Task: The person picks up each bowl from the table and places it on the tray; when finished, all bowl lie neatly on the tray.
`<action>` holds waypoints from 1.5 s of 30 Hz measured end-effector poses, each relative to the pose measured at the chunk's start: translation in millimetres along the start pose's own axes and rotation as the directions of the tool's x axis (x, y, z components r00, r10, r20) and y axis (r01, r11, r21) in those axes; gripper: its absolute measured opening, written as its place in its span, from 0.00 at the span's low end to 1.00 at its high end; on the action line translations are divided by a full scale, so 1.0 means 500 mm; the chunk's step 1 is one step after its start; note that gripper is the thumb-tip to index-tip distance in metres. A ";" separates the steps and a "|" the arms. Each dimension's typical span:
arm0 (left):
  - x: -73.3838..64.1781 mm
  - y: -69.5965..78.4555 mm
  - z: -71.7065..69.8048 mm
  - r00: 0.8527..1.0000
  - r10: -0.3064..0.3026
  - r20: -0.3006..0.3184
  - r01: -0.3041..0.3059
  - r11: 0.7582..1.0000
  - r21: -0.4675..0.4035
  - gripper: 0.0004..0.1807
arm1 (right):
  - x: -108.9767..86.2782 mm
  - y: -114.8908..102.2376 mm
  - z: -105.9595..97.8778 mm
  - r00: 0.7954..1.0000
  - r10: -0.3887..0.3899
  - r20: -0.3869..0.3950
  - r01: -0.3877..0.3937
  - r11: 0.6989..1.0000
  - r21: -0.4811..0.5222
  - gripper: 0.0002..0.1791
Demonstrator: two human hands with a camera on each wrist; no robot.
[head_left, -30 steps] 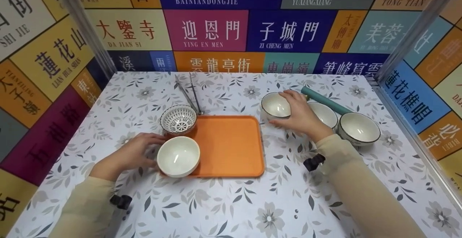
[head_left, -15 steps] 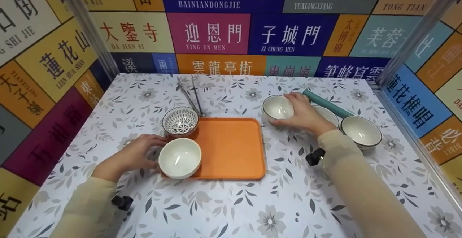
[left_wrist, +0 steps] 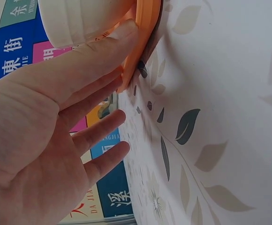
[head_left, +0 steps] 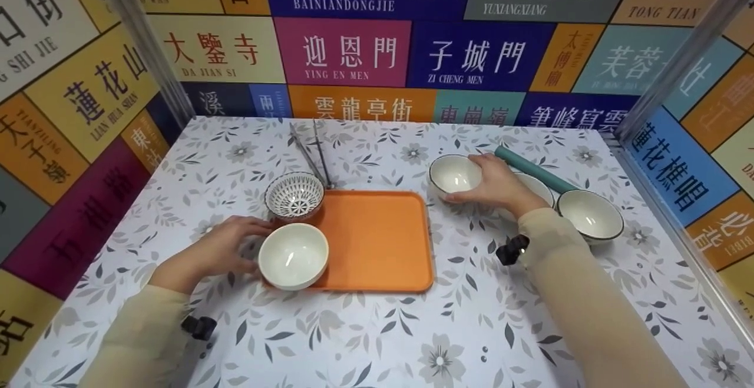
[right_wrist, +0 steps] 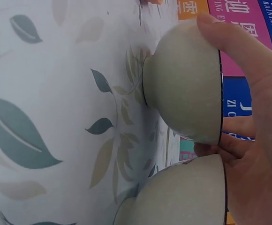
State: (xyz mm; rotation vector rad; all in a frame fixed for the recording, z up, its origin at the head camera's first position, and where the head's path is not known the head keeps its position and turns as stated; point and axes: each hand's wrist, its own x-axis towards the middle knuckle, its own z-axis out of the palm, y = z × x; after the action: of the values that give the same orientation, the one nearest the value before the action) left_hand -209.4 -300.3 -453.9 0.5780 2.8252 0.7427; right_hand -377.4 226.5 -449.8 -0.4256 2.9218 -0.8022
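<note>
In the head view my right hand (head_left: 498,188) grips a white dark-rimmed bowl (head_left: 452,175) to the right of the orange tray (head_left: 377,241). The right wrist view shows the thumb (right_wrist: 230,35) on one side of this bowl (right_wrist: 185,84) and fingers on the other. My left hand (head_left: 218,249) is at the tray's left edge beside a plain cream bowl (head_left: 293,258). Its fingers are extended, and its thumb (left_wrist: 119,35) lies along the tray's edge, just under the bowl. Behind the cream bowl, a black-and-white patterned bowl (head_left: 294,198) sits at the tray's back left corner.
Two more dark-rimmed bowls, one partly hidden (head_left: 535,188) by my right hand and one further right (head_left: 589,214), stand in front of a green cylinder (head_left: 533,167). Thin metal rods (head_left: 309,155) lie behind the patterned bowl. Printed panels (head_left: 347,52) wall in the flowered tabletop (head_left: 353,341).
My right thumb has come in against the near side of the dark-rimmed bowl, which stays about where it was. My left hand and the tray keep their places. The view has shifted slightly.
</note>
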 end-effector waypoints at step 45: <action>-0.001 0.006 -0.002 1.000 0.004 -0.014 -0.004 1.000 0.010 0.35 | -0.061 -0.294 0.202 0.946 -0.323 0.002 0.320 0.939 0.123 0.64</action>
State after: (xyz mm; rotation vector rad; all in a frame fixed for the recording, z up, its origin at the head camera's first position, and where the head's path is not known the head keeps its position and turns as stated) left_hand -208.4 -298.5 -451.7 0.5818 2.8430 0.7369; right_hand -297.1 65.0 -461.3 -0.9108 2.7993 -0.9979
